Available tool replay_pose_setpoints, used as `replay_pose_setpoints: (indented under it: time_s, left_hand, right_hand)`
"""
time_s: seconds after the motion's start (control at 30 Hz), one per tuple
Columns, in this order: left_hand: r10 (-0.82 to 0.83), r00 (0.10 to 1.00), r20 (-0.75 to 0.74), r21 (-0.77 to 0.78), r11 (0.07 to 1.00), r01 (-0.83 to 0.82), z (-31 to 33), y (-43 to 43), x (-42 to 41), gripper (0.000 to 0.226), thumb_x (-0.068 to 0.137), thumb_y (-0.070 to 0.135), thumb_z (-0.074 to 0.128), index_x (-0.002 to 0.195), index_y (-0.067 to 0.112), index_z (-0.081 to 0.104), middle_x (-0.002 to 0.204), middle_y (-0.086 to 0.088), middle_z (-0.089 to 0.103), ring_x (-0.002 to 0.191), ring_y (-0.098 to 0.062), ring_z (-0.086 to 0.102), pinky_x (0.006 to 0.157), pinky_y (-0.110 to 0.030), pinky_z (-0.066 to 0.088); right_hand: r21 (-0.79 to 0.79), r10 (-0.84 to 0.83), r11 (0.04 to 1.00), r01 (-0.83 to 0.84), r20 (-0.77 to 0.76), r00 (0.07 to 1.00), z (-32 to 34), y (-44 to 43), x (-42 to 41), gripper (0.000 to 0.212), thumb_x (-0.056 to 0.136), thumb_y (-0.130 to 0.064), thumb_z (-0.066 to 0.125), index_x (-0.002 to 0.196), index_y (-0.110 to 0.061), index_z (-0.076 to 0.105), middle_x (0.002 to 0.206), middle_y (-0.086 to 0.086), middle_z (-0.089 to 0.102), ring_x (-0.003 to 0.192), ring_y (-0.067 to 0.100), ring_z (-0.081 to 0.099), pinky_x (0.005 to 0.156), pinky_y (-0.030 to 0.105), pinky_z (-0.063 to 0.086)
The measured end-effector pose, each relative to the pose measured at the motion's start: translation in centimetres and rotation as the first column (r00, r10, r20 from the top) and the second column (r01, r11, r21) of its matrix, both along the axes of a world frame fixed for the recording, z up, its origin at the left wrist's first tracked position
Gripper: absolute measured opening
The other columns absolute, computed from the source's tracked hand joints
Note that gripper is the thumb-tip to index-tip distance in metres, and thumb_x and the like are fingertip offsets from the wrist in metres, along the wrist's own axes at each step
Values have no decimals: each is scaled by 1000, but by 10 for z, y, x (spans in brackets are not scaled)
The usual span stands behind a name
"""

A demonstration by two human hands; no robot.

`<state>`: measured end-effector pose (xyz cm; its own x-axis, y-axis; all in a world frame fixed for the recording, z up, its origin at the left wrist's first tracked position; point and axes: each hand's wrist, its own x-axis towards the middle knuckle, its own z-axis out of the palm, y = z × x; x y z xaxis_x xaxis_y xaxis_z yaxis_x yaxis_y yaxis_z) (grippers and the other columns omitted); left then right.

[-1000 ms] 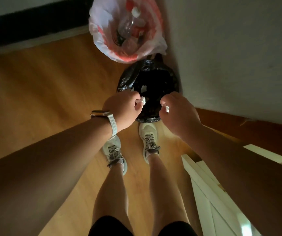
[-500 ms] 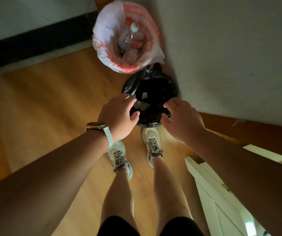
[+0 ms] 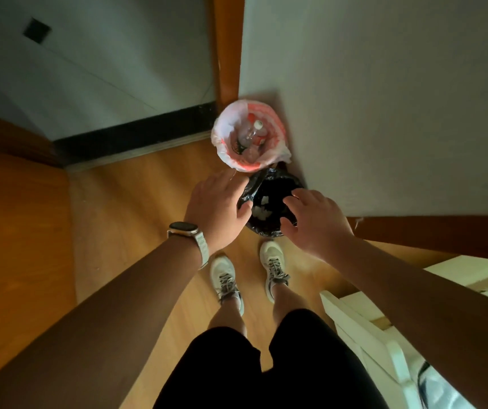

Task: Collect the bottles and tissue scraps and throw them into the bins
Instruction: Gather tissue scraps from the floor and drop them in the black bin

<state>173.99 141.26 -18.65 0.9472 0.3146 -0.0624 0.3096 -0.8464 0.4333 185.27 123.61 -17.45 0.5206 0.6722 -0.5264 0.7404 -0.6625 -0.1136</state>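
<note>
**Scraps in the black bin, both hands bare**

Both bins stand at the far edge of the floor (image 3: pixel 124 208), against the wall (image 3: pixel 384 113) near the corner by the door frame. The black-lined bin (image 3: pixel 263 229) is just ahead of the person's shoes (image 3: pixel 272 261), and white tissue scraps (image 3: pixel 261 212) lie at its bottom. Right behind it, the white-and-red-lined bin (image 3: pixel 222 134) holds clear bottles (image 3: pixel 250 133).

The left hand (image 3: pixel 217 208), a watch (image 3: pixel 185 228) on its wrist, hovers over the black bin's left rim with its fingers spread and nothing in them. The right hand (image 3: pixel 316 222) hangs over the right rim, also spread and empty.

From here the drop looks as good as done. To finish it well, I'd shake the fingertips directly above the opening so any clinging shred falls inside. I'd also avoid snagging the loose liner when drawing back, then look over the floor edge for strays.
</note>
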Motion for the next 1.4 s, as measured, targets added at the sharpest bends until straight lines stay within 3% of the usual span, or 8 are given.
replay_pose_setpoints:
  time_s: [0.13, 0.27, 0.43, 0.57, 0.67, 0.97, 1.27, 1.4]
  left_hand:
    - [1, 997, 79, 106, 994, -9, 61, 17, -19, 43, 80, 26, 72, 120, 15, 61, 119, -9, 62, 105, -29, 58, 87, -41, 49]
    - [55, 998, -19, 162, 985, -51, 111, 28, -37, 45, 89, 35, 60, 130, 18, 54, 132, -7, 55, 121, -28, 51, 99, -44, 42]
    - [225, 966, -125, 226, 955, -193, 159, 28, -58, 51, 97, 44, 45, 144, 27, 39, 154, -2, 35, 143, -24, 28, 116, -43, 21]
    - [361, 927, -105, 259, 910, -325, 200, 21, -81, 52, 97, 45, 42, 147, 30, 35, 156, -1, 31, 144, -23, 25, 118, -43, 20]
    - [468, 879, -89, 269, 861, -431, 221, 8, -104, 51, 97, 45, 42, 145, 30, 36, 155, 0, 32, 143, -22, 25, 116, -43, 20]
    - [756, 653, -46, 340, 627, -702, 261, -69, -188, 54, 96, 47, 43, 146, 31, 33, 153, 1, 35, 139, -25, 31, 113, -47, 25]
    - [968, 252, -4, 386, 234, -893, 277, -193, -325, 49, 89, 44, 58, 134, 26, 51, 138, -4, 53, 124, -33, 51, 100, -52, 42]
    - [995, 87, 38, 391, 65, -918, 281, -253, -379, 47, 86, 42, 59, 129, 24, 56, 132, -5, 58, 121, -32, 54, 98, -50, 45]
  right_hand:
    - [44, 33, 998, -36, 56, 998, 54, 10, -10, 49, 94, -47, 41, 132, -19, 49, 135, 3, 50, 124, 24, 44, 99, 40, 40]
    - [89, 85, 992, -93, 91, 992, 99, 24, -13, 51, 94, -49, 40, 136, -22, 46, 141, 1, 46, 129, 23, 40, 104, 38, 35]
    - [170, 173, 966, -194, 132, 976, 151, 42, -16, 60, 93, -53, 32, 146, -25, 34, 152, 3, 36, 139, 27, 33, 110, 44, 32]
    - [188, 312, 922, -339, 159, 937, 183, 59, -16, 68, 85, -59, 13, 139, -27, 40, 146, 2, 43, 135, 29, 38, 108, 51, 36]
    - [257, 379, 875, -411, 164, 911, 206, 70, -23, 59, 90, -58, 23, 136, -29, 45, 147, -2, 43, 135, 23, 39, 110, 49, 35]
    - [350, 703, 609, -712, 178, 688, 246, 82, -71, 54, 97, -52, 36, 144, -25, 37, 151, -1, 36, 139, 20, 31, 111, 38, 26]
    - [389, 915, 253, -886, 202, 349, 274, 75, -193, 56, 94, -55, 35, 142, -27, 38, 147, -4, 40, 136, 17, 34, 108, 38, 31]
    - [409, 950, 24, -912, 276, 149, 285, 56, -258, 52, 95, -54, 35, 139, -26, 41, 141, -5, 45, 131, 18, 38, 108, 39, 33]
